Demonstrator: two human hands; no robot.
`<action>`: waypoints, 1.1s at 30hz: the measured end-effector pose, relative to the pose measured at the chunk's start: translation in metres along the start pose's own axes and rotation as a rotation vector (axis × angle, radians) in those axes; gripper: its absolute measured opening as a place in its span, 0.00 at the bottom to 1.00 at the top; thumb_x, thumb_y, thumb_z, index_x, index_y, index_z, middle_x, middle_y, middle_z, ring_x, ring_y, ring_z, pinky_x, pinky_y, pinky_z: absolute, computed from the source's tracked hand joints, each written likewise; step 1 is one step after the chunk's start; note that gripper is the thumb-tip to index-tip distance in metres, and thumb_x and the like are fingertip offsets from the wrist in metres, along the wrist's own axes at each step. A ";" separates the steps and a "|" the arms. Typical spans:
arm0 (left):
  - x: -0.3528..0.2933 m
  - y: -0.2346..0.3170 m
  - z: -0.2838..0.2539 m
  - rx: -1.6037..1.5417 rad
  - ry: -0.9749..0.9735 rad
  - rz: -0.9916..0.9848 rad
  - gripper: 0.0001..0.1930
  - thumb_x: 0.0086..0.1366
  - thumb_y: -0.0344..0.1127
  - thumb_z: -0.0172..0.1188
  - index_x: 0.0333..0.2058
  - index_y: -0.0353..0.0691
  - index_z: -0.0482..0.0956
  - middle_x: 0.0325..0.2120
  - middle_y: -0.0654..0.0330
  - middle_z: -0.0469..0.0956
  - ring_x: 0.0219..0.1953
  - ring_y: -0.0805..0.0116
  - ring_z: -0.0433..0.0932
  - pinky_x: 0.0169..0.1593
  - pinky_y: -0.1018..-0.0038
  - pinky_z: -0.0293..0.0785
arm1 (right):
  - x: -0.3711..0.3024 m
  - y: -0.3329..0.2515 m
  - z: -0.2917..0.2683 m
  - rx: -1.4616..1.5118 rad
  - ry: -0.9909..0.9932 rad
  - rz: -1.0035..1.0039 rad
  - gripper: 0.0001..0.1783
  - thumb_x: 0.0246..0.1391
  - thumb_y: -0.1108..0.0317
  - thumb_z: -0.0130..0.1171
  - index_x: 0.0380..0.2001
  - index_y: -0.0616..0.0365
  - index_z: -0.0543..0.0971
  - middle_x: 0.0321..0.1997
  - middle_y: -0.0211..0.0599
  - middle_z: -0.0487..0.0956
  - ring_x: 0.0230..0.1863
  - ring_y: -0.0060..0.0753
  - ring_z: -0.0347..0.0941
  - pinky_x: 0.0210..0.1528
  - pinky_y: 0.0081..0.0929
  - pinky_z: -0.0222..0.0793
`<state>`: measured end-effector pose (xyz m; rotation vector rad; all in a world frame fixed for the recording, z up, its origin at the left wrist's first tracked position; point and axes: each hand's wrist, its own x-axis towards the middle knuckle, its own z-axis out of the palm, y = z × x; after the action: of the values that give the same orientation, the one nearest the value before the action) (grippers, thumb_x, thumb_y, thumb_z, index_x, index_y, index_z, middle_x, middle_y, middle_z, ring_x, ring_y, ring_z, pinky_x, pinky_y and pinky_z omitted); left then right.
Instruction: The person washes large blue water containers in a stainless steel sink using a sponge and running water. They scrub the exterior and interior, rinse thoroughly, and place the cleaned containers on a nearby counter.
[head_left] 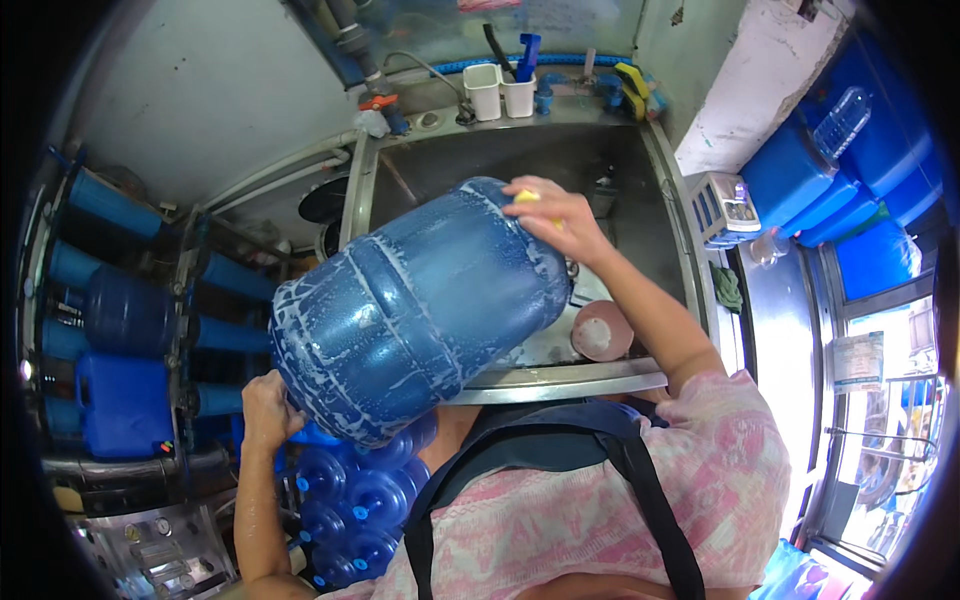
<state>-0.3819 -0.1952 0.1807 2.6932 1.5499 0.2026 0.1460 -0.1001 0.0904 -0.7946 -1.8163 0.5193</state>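
A large blue water jug (430, 290), streaked with white suds, lies tilted across the near left of the metal sink (660, 200). Its lower left end sticks out past the sink's edge, and there my left hand (268, 408) is closed on it; the exact grip is partly hidden behind the jug. At the upper right end my right hand (560, 215) presses a yellow sponge (527, 197) against the jug, fingers bent around it. A pink bowl (602, 330) sits in the sink below my right forearm.
Several clear blue bottles (375, 495) stand low beside my left forearm. Racks with a blue jerrycan (125, 400) are at left. White holders (500, 92) with brushes and a faucet line the sink's back edge. Blue containers (790, 175) are at right.
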 end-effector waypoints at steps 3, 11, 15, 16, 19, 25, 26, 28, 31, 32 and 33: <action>-0.003 -0.002 0.002 0.022 0.050 0.009 0.15 0.35 0.25 0.62 0.28 0.38 0.74 0.24 0.47 0.75 0.28 0.40 0.75 0.34 0.54 0.70 | 0.048 0.042 0.010 0.395 -0.066 0.219 0.15 0.59 0.65 0.61 0.41 0.65 0.87 0.51 0.48 0.83 0.59 0.41 0.75 0.65 0.38 0.66; 0.000 0.003 -0.001 0.099 0.073 -0.088 0.11 0.41 0.24 0.60 0.29 0.38 0.76 0.23 0.49 0.75 0.28 0.42 0.76 0.34 0.55 0.70 | -0.013 0.137 0.101 1.685 -0.110 1.160 0.19 0.67 0.54 0.55 0.41 0.60 0.84 0.40 0.37 0.85 0.42 0.34 0.82 0.39 0.33 0.79; -0.004 0.009 -0.002 0.043 0.107 -0.062 0.10 0.43 0.25 0.61 0.28 0.38 0.75 0.22 0.49 0.75 0.28 0.43 0.76 0.34 0.55 0.70 | -0.112 0.082 0.094 1.523 -0.190 1.344 0.20 0.68 0.53 0.53 0.43 0.59 0.83 0.39 0.37 0.85 0.41 0.35 0.81 0.36 0.34 0.79; -0.005 0.010 -0.002 0.043 0.117 -0.061 0.11 0.42 0.25 0.62 0.28 0.38 0.75 0.22 0.50 0.74 0.28 0.44 0.76 0.34 0.55 0.70 | -0.123 0.064 0.085 1.447 -0.174 1.390 0.20 0.68 0.52 0.53 0.43 0.59 0.82 0.39 0.37 0.85 0.41 0.36 0.81 0.35 0.34 0.79; -0.008 0.011 -0.005 0.088 0.091 -0.076 0.15 0.39 0.26 0.67 0.28 0.39 0.74 0.23 0.51 0.74 0.28 0.45 0.75 0.35 0.57 0.69 | -0.132 0.008 0.049 1.025 0.017 1.548 0.22 0.67 0.51 0.52 0.50 0.59 0.78 0.42 0.39 0.83 0.39 0.37 0.80 0.33 0.35 0.78; -0.003 0.011 -0.015 0.141 -0.005 -0.015 0.22 0.32 0.27 0.71 0.31 0.39 0.73 0.25 0.53 0.74 0.30 0.47 0.75 0.36 0.58 0.69 | -0.030 -0.002 0.014 0.267 0.396 0.754 0.22 0.66 0.56 0.53 0.56 0.59 0.71 0.49 0.45 0.78 0.52 0.31 0.73 0.56 0.31 0.68; -0.003 0.011 -0.015 0.127 0.004 -0.004 0.22 0.32 0.27 0.71 0.31 0.39 0.73 0.25 0.53 0.74 0.30 0.47 0.75 0.36 0.58 0.69 | -0.011 0.006 0.014 0.414 0.396 0.746 0.20 0.66 0.58 0.54 0.54 0.60 0.72 0.50 0.44 0.78 0.54 0.29 0.72 0.61 0.30 0.65; -0.003 0.010 -0.012 0.139 0.018 0.007 0.21 0.33 0.27 0.71 0.30 0.39 0.73 0.25 0.53 0.74 0.29 0.47 0.75 0.36 0.58 0.69 | 0.007 0.013 0.030 0.412 0.329 0.724 0.18 0.66 0.60 0.54 0.52 0.61 0.75 0.50 0.42 0.79 0.54 0.28 0.72 0.60 0.31 0.66; -0.007 0.006 -0.005 0.132 0.075 -0.018 0.19 0.34 0.26 0.69 0.30 0.39 0.73 0.24 0.52 0.74 0.28 0.47 0.74 0.36 0.58 0.69 | -0.019 0.006 0.051 0.520 0.243 0.889 0.15 0.67 0.62 0.54 0.49 0.61 0.78 0.51 0.39 0.79 0.54 0.26 0.73 0.58 0.32 0.69; -0.009 0.005 -0.003 0.126 0.074 -0.017 0.19 0.35 0.26 0.69 0.29 0.39 0.73 0.24 0.52 0.74 0.28 0.47 0.74 0.36 0.58 0.69 | -0.037 0.000 0.056 0.553 0.209 1.061 0.15 0.68 0.62 0.53 0.49 0.61 0.79 0.51 0.39 0.79 0.53 0.25 0.74 0.58 0.32 0.71; -0.010 0.003 -0.001 0.133 0.100 -0.033 0.18 0.35 0.26 0.68 0.29 0.39 0.73 0.24 0.52 0.74 0.28 0.47 0.74 0.35 0.58 0.68 | -0.050 -0.001 0.053 0.651 0.233 1.043 0.16 0.68 0.63 0.53 0.50 0.62 0.79 0.50 0.39 0.80 0.51 0.25 0.75 0.55 0.31 0.73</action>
<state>-0.3843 -0.2057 0.1813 2.7954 1.6913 0.2461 0.1084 -0.1364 0.0396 -1.2184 -0.7975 1.5096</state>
